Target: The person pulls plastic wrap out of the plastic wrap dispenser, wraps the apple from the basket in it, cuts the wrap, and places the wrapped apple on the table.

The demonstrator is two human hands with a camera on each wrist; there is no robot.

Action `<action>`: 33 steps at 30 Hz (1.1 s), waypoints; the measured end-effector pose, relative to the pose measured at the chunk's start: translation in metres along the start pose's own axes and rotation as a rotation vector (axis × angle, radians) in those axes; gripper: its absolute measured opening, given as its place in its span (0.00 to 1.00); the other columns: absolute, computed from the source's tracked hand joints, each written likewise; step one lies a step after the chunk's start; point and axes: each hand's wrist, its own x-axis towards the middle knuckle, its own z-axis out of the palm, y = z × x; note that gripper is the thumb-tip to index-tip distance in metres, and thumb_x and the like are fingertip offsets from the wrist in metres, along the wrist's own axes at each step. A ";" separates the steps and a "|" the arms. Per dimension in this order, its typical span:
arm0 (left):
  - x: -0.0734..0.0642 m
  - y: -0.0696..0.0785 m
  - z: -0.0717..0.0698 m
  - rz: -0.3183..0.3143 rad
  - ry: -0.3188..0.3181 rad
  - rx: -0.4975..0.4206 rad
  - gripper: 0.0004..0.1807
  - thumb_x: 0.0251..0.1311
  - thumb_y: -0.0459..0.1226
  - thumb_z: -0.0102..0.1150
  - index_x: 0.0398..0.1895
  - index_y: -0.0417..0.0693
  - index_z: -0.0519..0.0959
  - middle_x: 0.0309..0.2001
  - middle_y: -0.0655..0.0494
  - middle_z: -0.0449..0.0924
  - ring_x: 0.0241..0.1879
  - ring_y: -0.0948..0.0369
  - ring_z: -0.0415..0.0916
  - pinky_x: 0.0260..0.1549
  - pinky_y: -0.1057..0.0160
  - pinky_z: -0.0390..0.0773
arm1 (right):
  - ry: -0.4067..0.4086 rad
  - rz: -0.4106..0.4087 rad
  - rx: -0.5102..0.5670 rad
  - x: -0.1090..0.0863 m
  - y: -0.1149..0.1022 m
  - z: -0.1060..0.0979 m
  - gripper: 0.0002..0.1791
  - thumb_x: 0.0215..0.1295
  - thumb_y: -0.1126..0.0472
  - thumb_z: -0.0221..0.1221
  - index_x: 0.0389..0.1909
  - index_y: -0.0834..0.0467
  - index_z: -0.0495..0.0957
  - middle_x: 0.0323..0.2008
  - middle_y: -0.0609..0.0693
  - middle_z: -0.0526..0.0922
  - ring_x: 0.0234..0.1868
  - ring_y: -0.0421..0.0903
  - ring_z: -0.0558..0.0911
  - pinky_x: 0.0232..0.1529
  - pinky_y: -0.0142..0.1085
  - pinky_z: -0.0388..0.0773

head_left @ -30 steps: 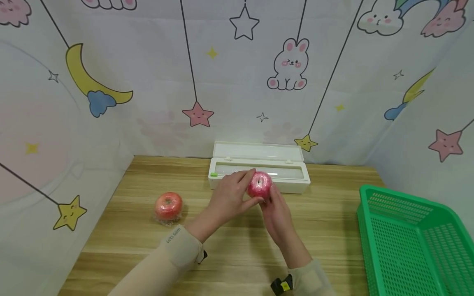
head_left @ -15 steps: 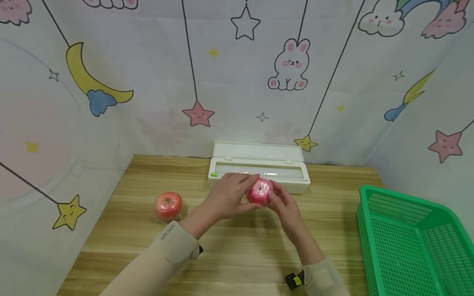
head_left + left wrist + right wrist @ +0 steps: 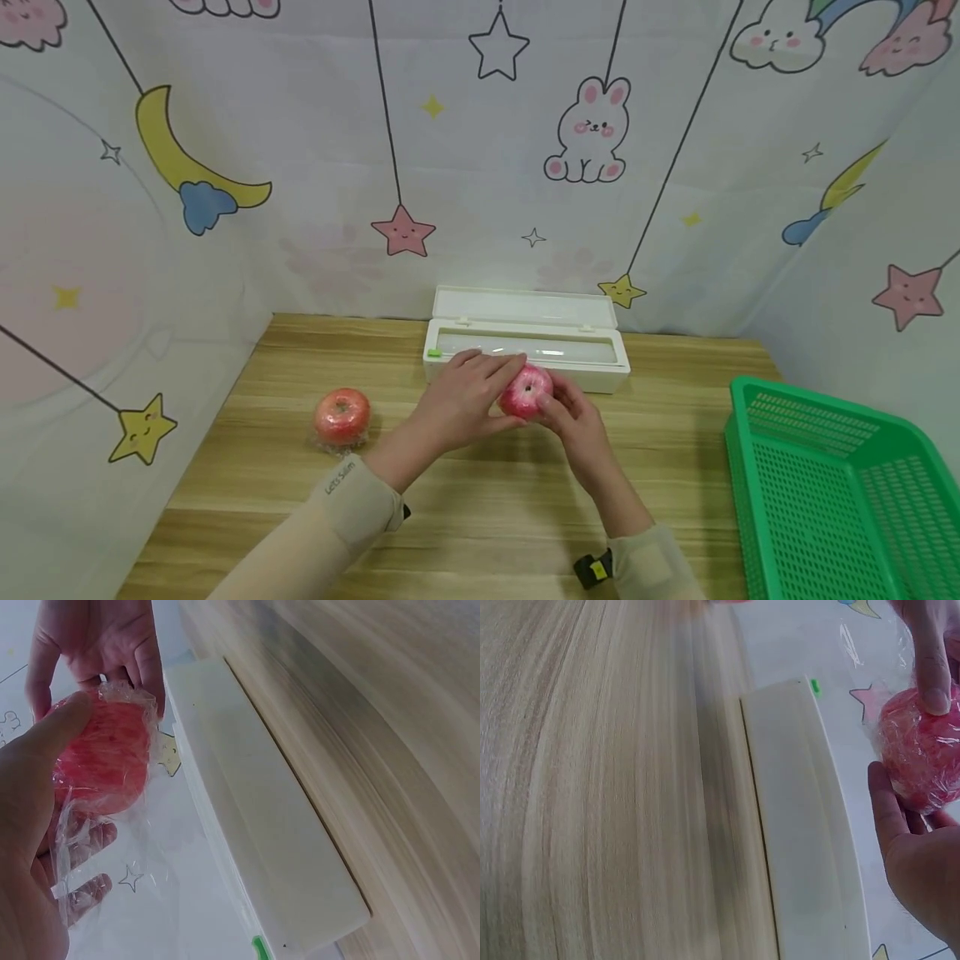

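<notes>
A pink-red apple [image 3: 527, 392] wrapped in clear plastic film is held up between both hands, in front of the white box. My left hand [image 3: 463, 402] grips it from the left, thumb across its near side in the left wrist view. Loose film [image 3: 112, 847] trails off the apple over the left fingers. From the right, my right hand [image 3: 583, 433] holds the apple by its fingers and thumb; the right wrist view shows these fingers [image 3: 885, 799] against its lower side. A second film-wrapped apple [image 3: 342, 417], orange-red, sits on the table to the left.
A long white film dispenser box [image 3: 588, 379] stands at the back of the wooden table [image 3: 480, 517], its lid [image 3: 525, 308] raised and a roll inside. On the right is a green plastic basket [image 3: 738, 467]. Patterned cloth [image 3: 322, 167] encloses the back and sides.
The held apple has come slightly down and turned a little. My right hand has shifted right and changed its hold on it; the left hand has moved only slightly.
</notes>
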 end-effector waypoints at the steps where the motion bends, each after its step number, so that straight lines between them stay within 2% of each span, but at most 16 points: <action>1: -0.001 0.000 0.000 -0.002 0.010 0.010 0.49 0.57 0.60 0.78 0.76 0.47 0.74 0.68 0.52 0.82 0.66 0.56 0.79 0.72 0.49 0.73 | 0.010 -0.005 0.000 0.000 0.000 0.001 0.27 0.81 0.59 0.57 0.75 0.64 0.69 0.69 0.63 0.75 0.62 0.46 0.80 0.58 0.34 0.84; 5: -0.003 0.003 0.001 -0.014 0.061 0.042 0.49 0.56 0.61 0.78 0.76 0.45 0.73 0.68 0.51 0.82 0.66 0.55 0.79 0.72 0.48 0.73 | 0.043 -0.026 -0.019 0.001 0.001 0.003 0.26 0.82 0.56 0.57 0.74 0.62 0.71 0.70 0.60 0.76 0.63 0.46 0.79 0.59 0.33 0.84; 11: -0.006 0.008 0.004 -0.070 0.135 0.095 0.48 0.56 0.61 0.78 0.73 0.43 0.74 0.67 0.47 0.81 0.65 0.52 0.80 0.66 0.48 0.79 | 0.080 -0.053 -0.022 0.003 0.001 0.006 0.27 0.82 0.55 0.58 0.76 0.60 0.70 0.71 0.58 0.76 0.66 0.48 0.78 0.61 0.32 0.82; 18: -0.011 0.021 0.002 -0.117 0.172 0.150 0.40 0.62 0.49 0.77 0.73 0.39 0.74 0.64 0.45 0.83 0.62 0.51 0.82 0.61 0.49 0.82 | 0.145 -0.056 0.009 0.006 -0.003 0.010 0.30 0.80 0.56 0.60 0.77 0.60 0.68 0.71 0.57 0.75 0.69 0.49 0.75 0.61 0.29 0.81; 23: -0.012 0.025 0.009 -0.138 0.253 0.077 0.33 0.64 0.40 0.76 0.69 0.38 0.77 0.62 0.44 0.84 0.59 0.50 0.84 0.57 0.51 0.85 | 0.184 -0.060 0.027 0.007 -0.002 0.013 0.30 0.79 0.58 0.61 0.77 0.61 0.68 0.70 0.58 0.75 0.68 0.50 0.75 0.60 0.28 0.80; 27: -0.013 0.029 0.013 -0.176 0.338 0.003 0.29 0.65 0.35 0.73 0.68 0.36 0.78 0.62 0.42 0.84 0.61 0.47 0.83 0.60 0.49 0.84 | 0.194 -0.068 0.026 0.008 -0.002 0.015 0.30 0.79 0.58 0.62 0.76 0.62 0.69 0.70 0.59 0.75 0.68 0.50 0.75 0.61 0.26 0.79; 30: -0.012 0.036 0.013 -0.231 0.323 -0.031 0.30 0.69 0.35 0.67 0.71 0.33 0.74 0.67 0.37 0.79 0.68 0.43 0.77 0.67 0.44 0.78 | 0.214 -0.082 0.004 0.008 -0.002 0.016 0.30 0.78 0.59 0.62 0.76 0.62 0.69 0.69 0.59 0.75 0.67 0.50 0.74 0.60 0.25 0.78; 33: -0.009 0.048 0.015 -0.305 0.234 -0.090 0.33 0.77 0.40 0.57 0.77 0.29 0.65 0.76 0.32 0.67 0.78 0.40 0.64 0.75 0.39 0.66 | 0.236 -0.090 -0.023 0.009 -0.003 0.017 0.30 0.78 0.59 0.63 0.76 0.61 0.69 0.68 0.59 0.76 0.65 0.50 0.74 0.59 0.24 0.77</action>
